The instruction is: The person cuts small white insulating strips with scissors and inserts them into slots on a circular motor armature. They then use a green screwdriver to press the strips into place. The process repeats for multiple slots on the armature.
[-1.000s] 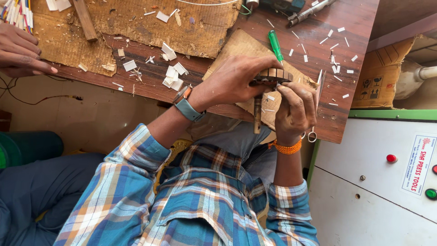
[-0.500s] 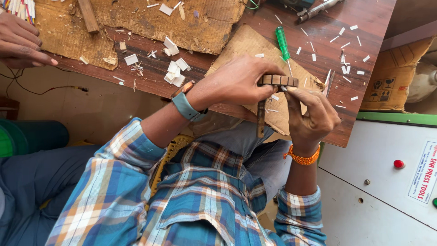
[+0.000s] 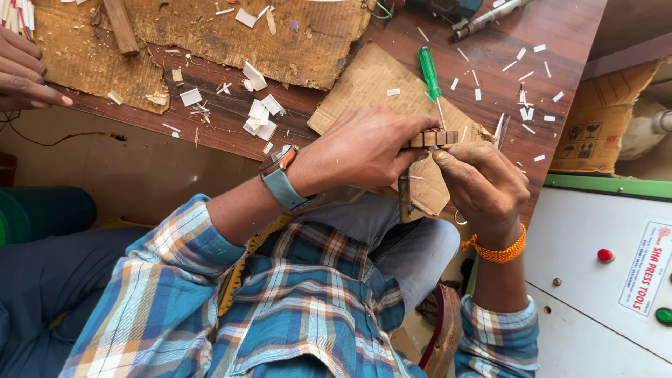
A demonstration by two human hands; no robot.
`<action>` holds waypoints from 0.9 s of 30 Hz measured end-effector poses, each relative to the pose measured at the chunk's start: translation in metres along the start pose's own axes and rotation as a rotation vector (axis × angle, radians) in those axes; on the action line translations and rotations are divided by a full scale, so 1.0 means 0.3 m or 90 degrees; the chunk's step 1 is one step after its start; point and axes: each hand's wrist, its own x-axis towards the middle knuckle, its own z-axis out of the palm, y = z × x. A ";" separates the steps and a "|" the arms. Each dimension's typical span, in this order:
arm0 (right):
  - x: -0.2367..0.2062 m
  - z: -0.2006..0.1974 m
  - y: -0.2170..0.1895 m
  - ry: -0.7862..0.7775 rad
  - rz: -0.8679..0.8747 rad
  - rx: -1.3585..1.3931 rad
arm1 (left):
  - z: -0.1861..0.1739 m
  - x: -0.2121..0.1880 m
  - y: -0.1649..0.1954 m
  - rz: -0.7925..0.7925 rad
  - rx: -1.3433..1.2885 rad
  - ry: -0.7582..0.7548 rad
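Note:
My left hand [image 3: 367,148], with a grey-blue watch on its wrist, and my right hand [image 3: 483,185], with an orange thread band, meet over the table's near edge. Together they grip a small brown wooden piece [image 3: 434,138] with a segmented top bar. A thin dark stem [image 3: 404,197] runs down from it between my hands. The fingers of both hands cover much of the piece. Under my hands lies a scrap of cardboard [image 3: 374,80], with a green-handled screwdriver [image 3: 428,70] on it just beyond my fingers.
The reddish wooden table [image 3: 560,42] carries a large torn cardboard sheet [image 3: 308,42], several white chips [image 3: 260,115] and a wooden stick [image 3: 120,26]. Another person's hand [image 3: 24,70] rests at the far left. A white machine panel with buttons [image 3: 605,255] stands at the right.
My hands have stayed closed on the wooden piece and shifted slightly right along the table edge. My right fingers have moved up onto its top bar. The other person's hand stays at the left.

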 end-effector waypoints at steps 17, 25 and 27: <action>0.056 0.020 -0.119 -0.031 0.015 -0.152 | -0.006 -0.008 -0.061 0.089 -0.049 0.029; 0.067 0.060 -0.140 -0.049 -0.032 -0.239 | -0.040 0.004 -0.131 0.190 -0.103 -0.046; 0.068 0.055 -0.135 -0.044 -0.038 -0.271 | -0.059 0.011 -0.140 0.186 -0.114 -0.085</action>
